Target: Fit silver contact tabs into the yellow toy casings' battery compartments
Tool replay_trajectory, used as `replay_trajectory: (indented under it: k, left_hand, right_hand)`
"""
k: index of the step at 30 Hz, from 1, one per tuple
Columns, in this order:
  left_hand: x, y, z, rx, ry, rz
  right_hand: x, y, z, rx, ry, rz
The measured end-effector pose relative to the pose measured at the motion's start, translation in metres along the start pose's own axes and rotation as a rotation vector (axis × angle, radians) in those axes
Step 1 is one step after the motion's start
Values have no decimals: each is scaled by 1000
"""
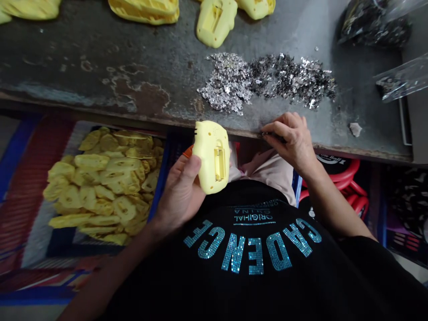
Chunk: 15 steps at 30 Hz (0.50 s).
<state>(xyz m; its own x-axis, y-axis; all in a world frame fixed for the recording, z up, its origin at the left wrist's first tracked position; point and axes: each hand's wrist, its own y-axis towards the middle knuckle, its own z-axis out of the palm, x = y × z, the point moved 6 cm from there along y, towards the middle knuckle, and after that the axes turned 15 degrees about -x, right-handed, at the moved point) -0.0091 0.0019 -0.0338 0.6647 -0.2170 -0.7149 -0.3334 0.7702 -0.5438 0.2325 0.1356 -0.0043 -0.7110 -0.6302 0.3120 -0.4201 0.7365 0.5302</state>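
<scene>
My left hand (182, 189) is closed around a yellow plastic housing (205, 160), thumb on its left side. The housing is tilted upright, and its recessed battery compartment (220, 164) faces me, with small metal bits at its ends. At the bench's front edge, my right hand (292, 138) pinches a tiny metal battery contact (264, 133) between thumb and fingertips; its exact shape is too small to make out. Just beyond that hand lie a pile of silvery metal contacts (227, 82) and a darker pile of metal contacts (294, 80), side by side on the grey bench (174, 58).
More yellow housings (216, 22) lie along the bench's far side. Below left, a crate holds many yellow housing parts (103, 183). Plastic bags of metal parts (374, 26) sit at the right, near a small whitish scrap (355, 129). Red rings (347, 178) are under the bench.
</scene>
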Motion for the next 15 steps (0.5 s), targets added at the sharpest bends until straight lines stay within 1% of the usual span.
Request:
replay_trajectory:
  k: [3, 5, 7, 10, 12, 14, 15]
  left_hand:
    - [-1, -1, 6, 30, -14, 4]
    - [-2, -3, 10, 59, -15, -9]
    - [-1, -4, 12, 90, -6, -51]
    - [3, -5, 16, 152, 10, -162]
    - [8, -8, 21, 227, 15, -237]
    - [12, -12, 27, 310, 27, -290]
    - [14, -15, 30, 343, 35, -307]
  right_hand:
    - [-1, 0, 0, 10, 7, -11]
    - [1, 1, -2, -7, 70, -2]
    - [5, 2, -9, -48, 231, 43]
    - [15, 5, -24, -105, 630, 193]
    - [23, 7, -34, -97, 832, 276]
    - [34, 11, -42, -47, 907, 286]
    - [39, 13, -45, -15, 911, 259]
